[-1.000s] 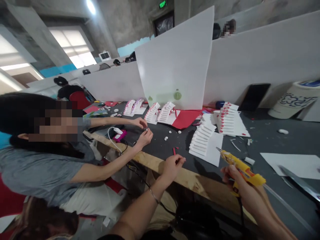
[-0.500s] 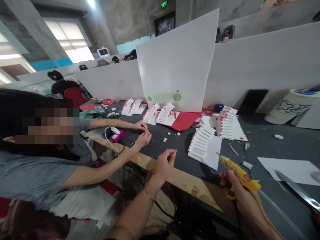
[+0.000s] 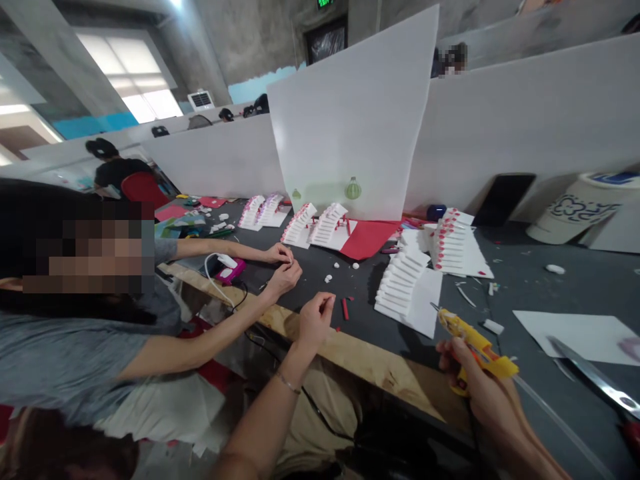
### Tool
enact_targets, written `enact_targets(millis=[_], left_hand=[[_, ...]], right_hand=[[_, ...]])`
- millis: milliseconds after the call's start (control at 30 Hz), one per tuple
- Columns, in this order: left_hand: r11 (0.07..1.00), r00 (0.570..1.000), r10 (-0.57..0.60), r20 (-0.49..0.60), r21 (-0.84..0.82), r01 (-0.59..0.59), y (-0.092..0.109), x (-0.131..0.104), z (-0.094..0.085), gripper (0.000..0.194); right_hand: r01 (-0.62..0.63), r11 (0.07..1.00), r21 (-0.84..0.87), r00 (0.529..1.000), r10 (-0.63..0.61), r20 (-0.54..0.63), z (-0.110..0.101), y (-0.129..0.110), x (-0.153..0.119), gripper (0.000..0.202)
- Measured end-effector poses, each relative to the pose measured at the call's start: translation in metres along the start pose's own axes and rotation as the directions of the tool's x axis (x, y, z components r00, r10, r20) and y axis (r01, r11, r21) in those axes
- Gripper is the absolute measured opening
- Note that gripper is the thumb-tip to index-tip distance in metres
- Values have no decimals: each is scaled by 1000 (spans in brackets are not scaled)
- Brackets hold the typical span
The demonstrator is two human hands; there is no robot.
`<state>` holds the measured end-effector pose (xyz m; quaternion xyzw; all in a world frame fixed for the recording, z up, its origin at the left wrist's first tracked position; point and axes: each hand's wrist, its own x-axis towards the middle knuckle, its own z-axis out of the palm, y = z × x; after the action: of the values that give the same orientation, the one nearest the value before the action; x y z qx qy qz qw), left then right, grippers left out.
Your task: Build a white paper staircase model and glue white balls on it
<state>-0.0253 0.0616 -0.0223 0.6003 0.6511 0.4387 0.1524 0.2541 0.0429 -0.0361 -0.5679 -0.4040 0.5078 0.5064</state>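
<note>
My left hand (image 3: 316, 321) is over the table's front edge, its thumb and fingertips pinched together; whatever lies between them is too small to make out. Just right of it a small red stick (image 3: 345, 309) lies on the dark tabletop. My right hand (image 3: 473, 373) is wrapped round a yellow glue gun (image 3: 467, 333), whose nozzle points left and up. Left of the nozzle stands a white stepped model (image 3: 403, 283) on a white board. Behind it is another stepped model with red dots (image 3: 449, 247). A clear glue stick (image 3: 555, 420) trails from the gun's rear.
At the left a person's two hands (image 3: 284, 267) work close by. Behind stand more stepped models (image 3: 327, 223), a red sheet (image 3: 367, 239) and a tall white panel (image 3: 355, 127). Scissors (image 3: 595, 377), white paper (image 3: 575, 335), a phone (image 3: 504, 199) and a cup (image 3: 575, 207) are at the right.
My left hand has moved left, and the red stick now shows on the table beside it. My right hand still holds the glue gun in nearly the same place.
</note>
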Motion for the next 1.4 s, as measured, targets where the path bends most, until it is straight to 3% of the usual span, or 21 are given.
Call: enact_targets(millis=[100,233,333,500,667,833,1133,1267,1400], left_hand=[[995,996,80,37,55,-82,3,19,4,20],[944,984,102,146,298,-142,7,73,11,24],[920,973,91,214,356,-165,4,112,19,27],[880,939,70,337,423,-217,-8,140,31,28],[834,912,46,409,487,-260,-11,144,35,21],[812,904,61,424,505,-291,-1,140,38,18],[860,912,106,397,423,-284,13,137,64,13],[904,934,124,336,351,-246,22,135,57,12],[962,945,132,301,193,-196,41,101,38,16]], right_hand=[[-11,1000,15,1000,11,8,1,0,0,50],[-13,1000,-15,1000,13,2,-1,4,1,47],[-23,1000,-14,999,23,24,-2,6,1,46],[-26,1000,6,999,26,20,0,3,1,46],[-33,999,9,999,33,40,0,4,1,46],[-57,998,10,997,57,49,1,2,2,47],[-58,998,24,997,57,61,3,-2,3,50],[-55,998,35,997,53,54,2,-1,3,48],[-55,996,63,997,52,53,4,-9,1,49]])
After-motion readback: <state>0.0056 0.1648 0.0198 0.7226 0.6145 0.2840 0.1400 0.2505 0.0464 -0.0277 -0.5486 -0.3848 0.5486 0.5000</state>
